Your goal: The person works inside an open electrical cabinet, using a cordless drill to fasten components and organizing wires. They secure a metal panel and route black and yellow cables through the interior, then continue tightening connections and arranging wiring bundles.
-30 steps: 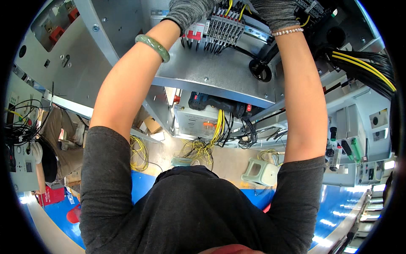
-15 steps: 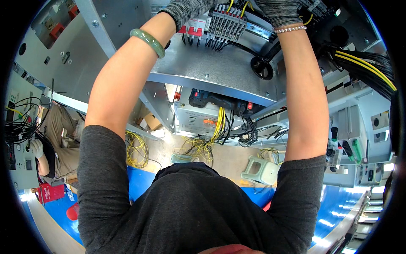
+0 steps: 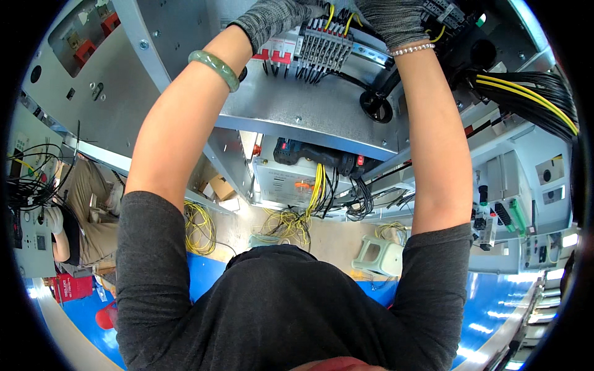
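Both hands wear grey knit gloves and reach into a metal cabinet at the top of the head view. My left hand (image 3: pixel 272 21) is above the red-switched circuit breakers (image 3: pixel 276 51), its fingertips close to a short yellow wire (image 3: pixel 330 15). On the other side of the terminal block (image 3: pixel 325 46), my right hand (image 3: pixel 393 23) is over the metal mounting rail (image 3: pixel 373 54). The upper picture edge cuts off part of the hands, so what the fingers hold, if anything, is hidden. Black wires run out below the terminal block.
A cordless power tool (image 3: pixel 318 154) lies on a lower level beneath the cabinet's front edge (image 3: pixel 297 128). Thick black cables (image 3: pixel 538 96) hang at right. Yellow cable coils (image 3: pixel 199 229) and a pale green stool (image 3: pixel 378 255) are on the floor. Another person's gloved hand (image 3: pixel 54 219) is at left.
The view has shifted slightly, so the cabinet sits a little further left. Both hands stay around the terminal block, with my right hand slightly further left in the picture.
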Demonstrator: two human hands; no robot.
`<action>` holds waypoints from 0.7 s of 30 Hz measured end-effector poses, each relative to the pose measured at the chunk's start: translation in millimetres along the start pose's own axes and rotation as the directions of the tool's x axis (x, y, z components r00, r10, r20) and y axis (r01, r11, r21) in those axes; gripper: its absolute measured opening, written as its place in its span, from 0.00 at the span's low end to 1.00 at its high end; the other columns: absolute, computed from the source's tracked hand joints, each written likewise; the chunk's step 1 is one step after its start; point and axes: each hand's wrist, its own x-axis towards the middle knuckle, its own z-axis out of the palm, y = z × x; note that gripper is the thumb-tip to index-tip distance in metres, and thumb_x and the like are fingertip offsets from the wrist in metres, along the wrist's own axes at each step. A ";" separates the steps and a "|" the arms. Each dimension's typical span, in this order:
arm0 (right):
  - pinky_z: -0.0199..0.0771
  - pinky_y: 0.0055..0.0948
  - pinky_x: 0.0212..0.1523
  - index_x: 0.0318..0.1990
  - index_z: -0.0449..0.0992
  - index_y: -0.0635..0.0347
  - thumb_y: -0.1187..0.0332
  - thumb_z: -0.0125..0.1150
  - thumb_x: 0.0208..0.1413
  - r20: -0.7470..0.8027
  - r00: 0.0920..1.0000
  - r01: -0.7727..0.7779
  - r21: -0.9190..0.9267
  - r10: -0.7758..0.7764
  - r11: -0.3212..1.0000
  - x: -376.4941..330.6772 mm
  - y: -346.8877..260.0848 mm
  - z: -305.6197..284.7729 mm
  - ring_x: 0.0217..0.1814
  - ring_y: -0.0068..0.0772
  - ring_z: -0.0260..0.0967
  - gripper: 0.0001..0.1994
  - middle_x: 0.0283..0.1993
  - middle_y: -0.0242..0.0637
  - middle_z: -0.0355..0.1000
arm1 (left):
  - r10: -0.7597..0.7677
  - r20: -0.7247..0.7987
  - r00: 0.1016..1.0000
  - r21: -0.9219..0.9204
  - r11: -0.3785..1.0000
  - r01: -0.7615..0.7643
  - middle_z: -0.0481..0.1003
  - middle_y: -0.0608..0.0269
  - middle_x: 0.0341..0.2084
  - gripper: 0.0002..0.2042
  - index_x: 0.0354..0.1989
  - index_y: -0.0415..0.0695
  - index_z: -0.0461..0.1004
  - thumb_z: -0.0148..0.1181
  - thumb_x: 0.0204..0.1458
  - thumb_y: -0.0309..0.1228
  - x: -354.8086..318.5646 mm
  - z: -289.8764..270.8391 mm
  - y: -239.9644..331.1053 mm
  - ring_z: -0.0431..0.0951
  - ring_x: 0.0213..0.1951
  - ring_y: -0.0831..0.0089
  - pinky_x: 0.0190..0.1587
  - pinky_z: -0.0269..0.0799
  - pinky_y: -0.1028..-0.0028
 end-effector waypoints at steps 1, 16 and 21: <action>0.74 0.37 0.38 0.37 0.82 0.51 0.75 0.70 0.42 0.004 1.000 0.015 -0.028 -0.014 0.999 1.6 -1.0 -4.1 0.37 0.40 0.72 0.12 0.34 0.37 0.75 | -0.018 0.006 1.000 -0.002 1.000 0.018 0.81 0.59 0.33 0.16 0.40 0.38 0.80 0.68 0.51 0.38 1.3 1.1 2.5 0.77 0.35 0.70 0.42 0.72 0.71; 0.72 0.40 0.42 0.38 0.83 0.49 0.70 0.70 0.43 0.047 0.998 -0.033 -0.042 0.035 0.999 1.0 -0.5 -9.8 0.41 0.42 0.71 0.12 0.36 0.36 0.74 | -0.164 0.118 0.979 -0.205 0.961 0.186 0.80 0.62 0.33 0.11 0.40 0.36 0.77 0.69 0.49 0.23 -3.4 5.8 24.8 0.77 0.36 0.74 0.42 0.73 0.73; 0.73 0.39 0.41 0.38 0.83 0.50 0.72 0.70 0.42 0.046 0.999 0.016 -0.063 -0.013 0.998 1.4 -0.9 -6.3 0.40 0.42 0.71 0.12 0.36 0.37 0.74 | -0.103 0.110 0.989 -0.244 0.962 0.127 0.80 0.62 0.34 0.10 0.41 0.37 0.76 0.65 0.50 0.20 -2.3 5.4 8.4 0.77 0.37 0.75 0.43 0.73 0.73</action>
